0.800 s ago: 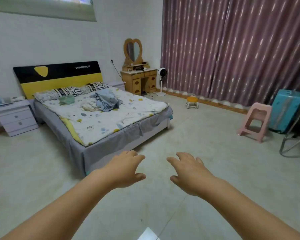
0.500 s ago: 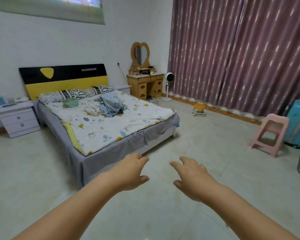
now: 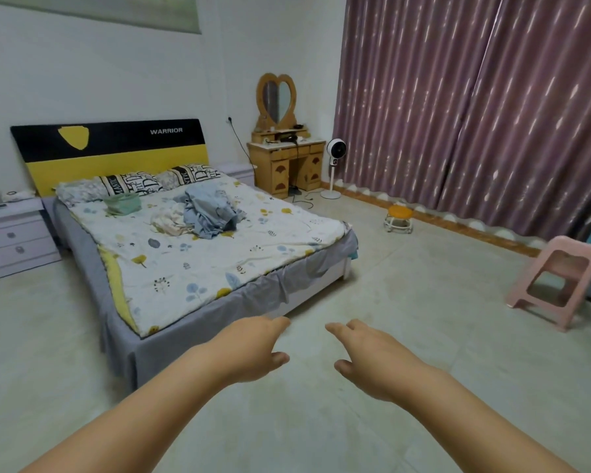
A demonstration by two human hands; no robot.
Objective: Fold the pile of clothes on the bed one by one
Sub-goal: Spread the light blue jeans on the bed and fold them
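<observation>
**Hands out, clothes waiting on the bed**

Reaching forward over the floor, the left hand (image 3: 253, 349) and right hand (image 3: 372, 360) are both loose-fingered and holding nothing, just short of the bed's (image 3: 198, 322) foot. On the bed, up toward the headboard (image 3: 116, 148), lies the pile of clothes (image 3: 209, 213) (blue-grey, crumpled), unfolded. A green garment (image 3: 122, 203) lies beside the pillows (image 3: 133, 184).

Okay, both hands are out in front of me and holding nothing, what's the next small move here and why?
Probably step closer to the bed. The left hand and right hand hover open above bare floor, while the pile of clothes lies up near the pillows, seemingly beyond reach.
</observation>
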